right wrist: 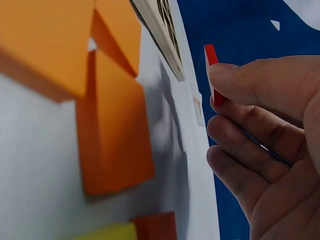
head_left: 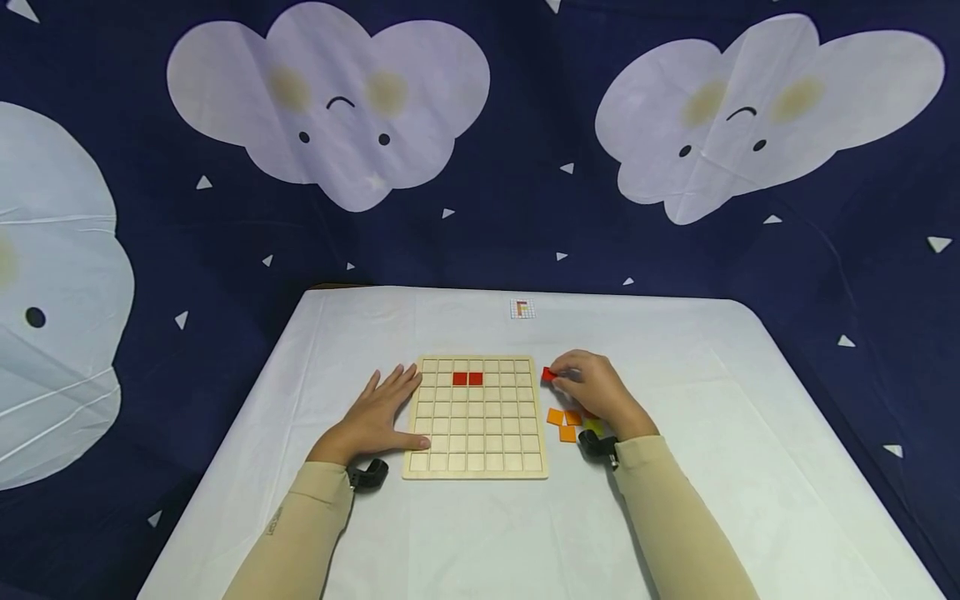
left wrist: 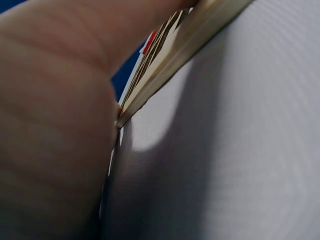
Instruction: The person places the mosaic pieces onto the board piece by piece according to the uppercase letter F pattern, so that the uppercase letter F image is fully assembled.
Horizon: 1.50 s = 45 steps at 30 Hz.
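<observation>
A square wooden grid board [head_left: 480,443] lies on the table, with two red tiles [head_left: 460,379] side by side in its second row from the far edge. My left hand [head_left: 371,421] rests along the board's left edge with spread fingers, its thumb lying over the near-left corner area. Just off the board's far right side, my right hand [head_left: 596,390] pinches another red tile [right wrist: 215,92] between thumb and fingertips. That tile is held on edge in the right wrist view, and the other fingers are loosely bent.
Several orange tiles [head_left: 567,433] lie right of the board, partly below the right hand. A yellow-green tile [head_left: 593,426] and a reddish tile [right wrist: 159,231] sit beside them. Beyond the board is a small pattern card [head_left: 522,309] on the white-covered table [head_left: 360,325].
</observation>
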Motion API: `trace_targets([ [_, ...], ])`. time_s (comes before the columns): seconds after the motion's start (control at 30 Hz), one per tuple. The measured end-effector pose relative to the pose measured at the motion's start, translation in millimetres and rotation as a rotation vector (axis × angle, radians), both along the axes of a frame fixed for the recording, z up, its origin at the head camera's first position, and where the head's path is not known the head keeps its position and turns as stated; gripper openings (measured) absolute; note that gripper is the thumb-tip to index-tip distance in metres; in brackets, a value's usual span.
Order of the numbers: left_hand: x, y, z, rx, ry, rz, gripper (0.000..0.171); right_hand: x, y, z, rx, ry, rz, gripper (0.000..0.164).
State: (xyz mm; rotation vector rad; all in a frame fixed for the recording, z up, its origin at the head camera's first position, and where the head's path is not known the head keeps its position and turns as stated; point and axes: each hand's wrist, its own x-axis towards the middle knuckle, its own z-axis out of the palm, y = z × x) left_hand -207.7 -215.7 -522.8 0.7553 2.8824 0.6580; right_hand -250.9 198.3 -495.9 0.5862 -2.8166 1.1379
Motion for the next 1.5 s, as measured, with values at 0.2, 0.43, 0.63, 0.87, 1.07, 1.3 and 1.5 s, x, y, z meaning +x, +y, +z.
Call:
trace_targets([
  [0.2, 1.0, 0, 1.5, 0.012, -0.008, 0.006, 0.126, -1.5, -5, -0.3, -0.009, 0.017, 0.019, 0.015],
  [0.43, 1.0, -1, -0.6, 0.013, -0.019, 0.007, 0.126, -1.8, -15, -1.3, -0.025, 0.034, 0.062, 0.014],
  [0.63, 0.6, -1, -0.8, 0.018, -0.015, 0.002, 0.126, -4.2, -25, 0.2, -0.031, 0.039, 0.089, 0.013],
  [0.87, 0.5, -1, 0.5, 0.02, -0.016, 0.001, 0.126, -6.7, -36, 1.1, -0.035, 0.035, 0.108, 0.013],
  [1.07, 0.4, -1, 1.1, 0.01, -0.015, 0.0, 0.125, -7.6, -46, 2.6, -0.016, 0.013, 0.114, 0.014],
  [1.3, 1.1, -1, 1.7, 0.013, -0.012, -0.002, 0.125, -10.5, -55, 0.6, -0.021, 0.013, 0.151, 0.014],
  [1.5, 0.8, -1, 0.7, 0.009, -0.008, -0.004, 0.125, -11.7, -63, -1.0, -0.021, -0.018, 0.172, 0.015],
])
